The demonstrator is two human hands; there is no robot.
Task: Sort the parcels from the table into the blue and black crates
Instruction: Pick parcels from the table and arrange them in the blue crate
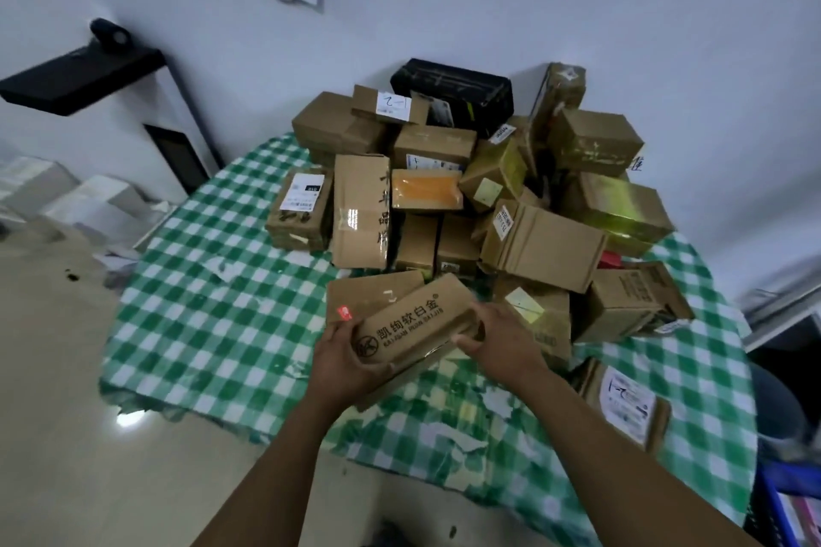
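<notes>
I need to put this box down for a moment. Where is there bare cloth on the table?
The widest bare patch of checked cloth lies left of the held box, in front of the labelled box. A smaller strip lies between the held box and the near edge. The back and right are crowded by the parcel pile.

Long left arm [275, 471] and long right arm [622, 453], bare all the way up to the wrists. Bare left hand [351, 362], thumb and knuckles showing. Bare right hand [497, 338] too, back and thumb showing.
</notes>
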